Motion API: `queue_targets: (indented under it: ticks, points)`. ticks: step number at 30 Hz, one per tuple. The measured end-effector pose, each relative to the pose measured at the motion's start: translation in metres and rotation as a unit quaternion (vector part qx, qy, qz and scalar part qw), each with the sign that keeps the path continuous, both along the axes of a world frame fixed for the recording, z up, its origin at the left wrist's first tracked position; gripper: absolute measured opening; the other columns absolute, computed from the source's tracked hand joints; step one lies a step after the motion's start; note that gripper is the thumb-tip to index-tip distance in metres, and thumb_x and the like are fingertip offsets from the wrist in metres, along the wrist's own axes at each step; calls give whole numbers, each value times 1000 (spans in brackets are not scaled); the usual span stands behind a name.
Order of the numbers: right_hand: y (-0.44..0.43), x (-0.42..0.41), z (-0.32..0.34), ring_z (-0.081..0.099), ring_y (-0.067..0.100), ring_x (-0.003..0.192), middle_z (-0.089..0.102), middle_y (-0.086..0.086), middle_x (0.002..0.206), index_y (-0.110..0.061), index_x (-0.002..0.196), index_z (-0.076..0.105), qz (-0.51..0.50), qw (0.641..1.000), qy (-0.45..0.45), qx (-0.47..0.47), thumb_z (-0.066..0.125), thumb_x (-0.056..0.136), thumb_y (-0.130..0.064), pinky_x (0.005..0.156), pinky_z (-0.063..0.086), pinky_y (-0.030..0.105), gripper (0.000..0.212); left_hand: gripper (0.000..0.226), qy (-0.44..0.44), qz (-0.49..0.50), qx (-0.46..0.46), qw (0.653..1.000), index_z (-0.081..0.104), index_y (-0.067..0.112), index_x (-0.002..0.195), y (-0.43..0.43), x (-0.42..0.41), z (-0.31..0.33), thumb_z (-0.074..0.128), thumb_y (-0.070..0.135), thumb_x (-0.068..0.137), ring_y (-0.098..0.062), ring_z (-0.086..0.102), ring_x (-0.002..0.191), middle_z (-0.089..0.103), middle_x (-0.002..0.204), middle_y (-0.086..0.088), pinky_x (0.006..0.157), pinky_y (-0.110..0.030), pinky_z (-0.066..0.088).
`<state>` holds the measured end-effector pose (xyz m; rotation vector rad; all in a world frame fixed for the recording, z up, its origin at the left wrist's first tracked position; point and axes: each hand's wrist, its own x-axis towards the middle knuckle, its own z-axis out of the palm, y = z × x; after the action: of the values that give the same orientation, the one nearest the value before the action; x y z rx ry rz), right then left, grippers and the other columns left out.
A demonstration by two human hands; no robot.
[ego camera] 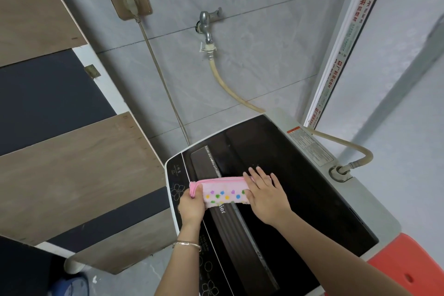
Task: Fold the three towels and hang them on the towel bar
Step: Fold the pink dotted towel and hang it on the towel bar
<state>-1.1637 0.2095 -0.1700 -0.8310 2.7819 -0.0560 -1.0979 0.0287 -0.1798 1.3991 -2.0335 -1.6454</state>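
Towel (224, 191) on washer lid (300, 187): left hand (192, 206) pinches its end, right hand (266, 197) presses flat; tap (207, 24) behind.

Cloth over gloss
Fluffy pink towel (225, 192), glossy black washer lid (302, 190) — shiny metal tap (207, 22) (twelve o'clock).

Soft, even light fills the room, perhaps from the right, where the wall (408, 151) is palest; shadows are faint. The glossy washer lid (300, 175) shows only a mild sheen. Dots on the towel (225, 191) look crisp; straight lines bow toward the edges.
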Motion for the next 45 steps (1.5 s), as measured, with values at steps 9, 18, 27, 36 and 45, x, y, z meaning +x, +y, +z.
queue_targets:
  ticks: [9, 18, 27, 36, 45]
  points:
    - [-5, 6, 13, 45, 24, 114, 46, 15, 126, -1, 126, 41, -290, 951, -11, -104, 46, 84, -62, 92, 42, 30, 74, 20, 51, 17, 53, 997, 59, 25, 73, 1, -3, -1, 54, 33, 91, -31, 64, 89, 65, 86, -8, 90, -49, 51]
    - [-1, -4, 42, 60, 15, 84, 59, 10, 103, -10, 102, 48, -370, 752, -244, -488, 66, 81, -12, 66, 51, 26, 28, 13, 139, 8, 159, 977, 61, 13, 94, 10, 2, 15, 52, 23, 94, -21, 64, 85, 66, 94, -9, 74, -32, 55]
    - [22, -7, 108, 63, 10, 90, 64, 1, 97, -15, 105, 59, -177, 818, -206, -507, 74, 74, -15, 79, 54, 26, 34, 31, 102, -158, -25, 982, 55, 9, 121, 27, -5, 46, 54, 17, 91, -20, 52, 117, 57, 124, -6, 99, -29, 38]
    - [58, 11, 131, 63, 17, 93, 59, -2, 102, -28, 111, 53, -231, 767, -178, -572, 76, 73, -16, 81, 56, 33, 46, 50, 175, -478, 238, 827, 52, 18, 127, 86, -25, 104, 60, 38, 83, -27, 63, 110, 65, 120, -11, 92, -36, 51]
    - [101, 42, 127, 65, 10, 90, 64, -1, 105, -18, 123, 48, -369, 672, -107, -633, 61, 87, -31, 68, 53, 19, 40, 20, 215, -455, 205, 839, 55, 24, 110, 157, -26, 116, 57, 29, 91, -18, 70, 93, 69, 105, -6, 77, -30, 57]
